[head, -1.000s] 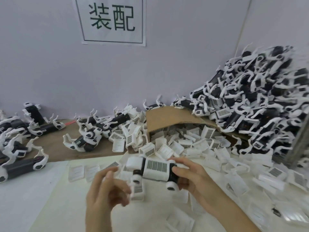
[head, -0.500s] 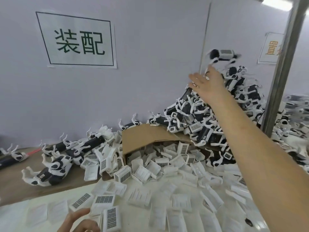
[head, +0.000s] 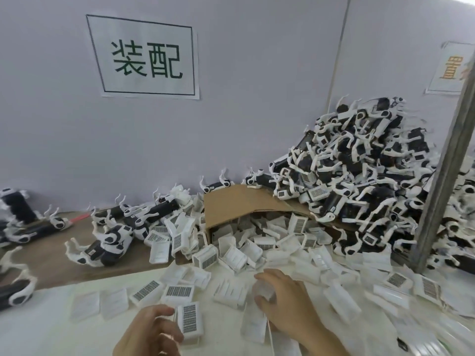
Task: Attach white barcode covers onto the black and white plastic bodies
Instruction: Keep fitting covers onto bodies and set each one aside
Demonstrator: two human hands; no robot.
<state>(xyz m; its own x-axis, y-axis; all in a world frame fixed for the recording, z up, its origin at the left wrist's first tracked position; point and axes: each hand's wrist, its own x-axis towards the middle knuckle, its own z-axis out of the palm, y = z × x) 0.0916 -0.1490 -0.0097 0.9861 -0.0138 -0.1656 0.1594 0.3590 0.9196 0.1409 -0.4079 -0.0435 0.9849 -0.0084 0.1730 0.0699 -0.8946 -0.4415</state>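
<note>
- Middle left: black and white plastic bodies (head: pixel 110 242), white legs sticking up.
- Bottom centre: left hand (head: pixel 151 330) pinches a white barcode cover (head: pixel 190 321), stripes upward.
- Lower centre: right hand (head: pixel 285 301) curled, blurred; whether it holds anything is unclear.

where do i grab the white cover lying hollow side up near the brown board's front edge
I'd pinch the cover by its near short wall from above, thumb inside the hollow: it lies open side up, rim raised, and bare brown board borders that end.
</note>
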